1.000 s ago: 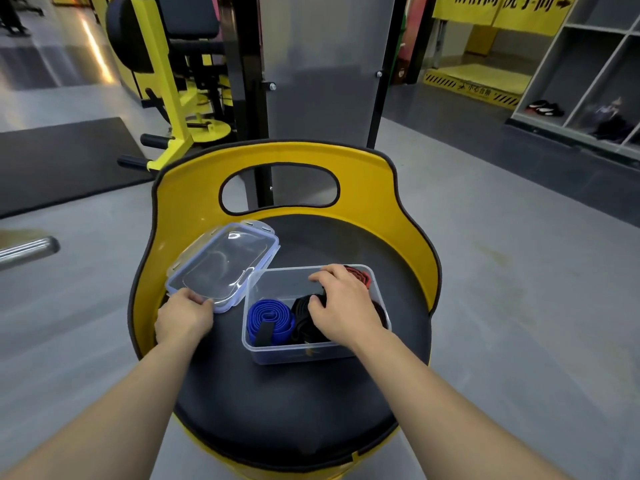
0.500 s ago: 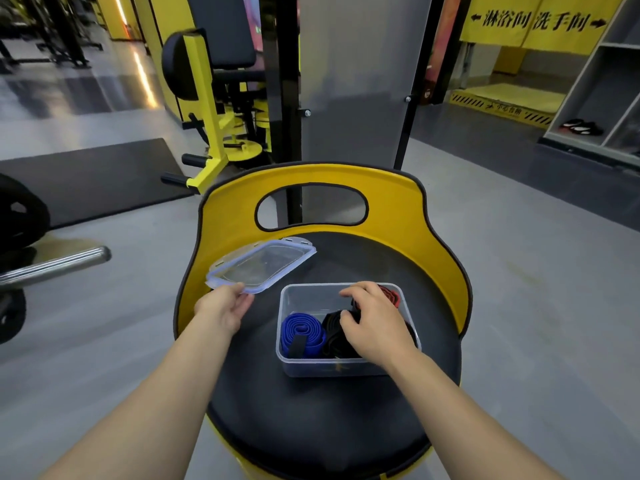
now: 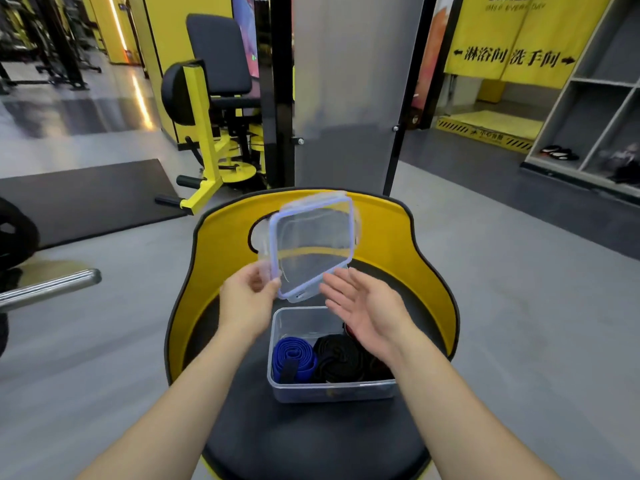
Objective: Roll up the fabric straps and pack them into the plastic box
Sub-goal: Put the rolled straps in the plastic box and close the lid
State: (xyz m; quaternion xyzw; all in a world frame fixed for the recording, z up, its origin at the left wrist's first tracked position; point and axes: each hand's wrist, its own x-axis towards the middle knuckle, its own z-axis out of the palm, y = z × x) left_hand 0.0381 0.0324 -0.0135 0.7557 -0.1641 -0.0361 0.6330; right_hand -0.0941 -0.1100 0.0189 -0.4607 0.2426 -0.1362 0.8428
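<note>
A clear plastic box (image 3: 332, 389) stands on the black round seat (image 3: 311, 438). Inside lie a rolled blue strap (image 3: 293, 358), a rolled black strap (image 3: 341, 358) and a red strap (image 3: 347, 330) mostly hidden behind my right hand. My left hand (image 3: 247, 301) pinches the near left corner of the clear lid (image 3: 311, 244) and holds it tilted up in the air above the box. My right hand (image 3: 363, 311) hovers palm up, fingers spread, just under the lid's right side and over the box.
The seat has a raised yellow back rim (image 3: 429, 271) with a handle hole behind the lid. A chrome bar (image 3: 48, 289) juts in at the left. A yellow gym machine (image 3: 207, 140) and a grey panel stand behind; shelves (image 3: 588, 109) at right.
My left hand has lifted the lid off the seat and raised it over the box. My right hand has left the straps in the box and risen open beneath the lid.
</note>
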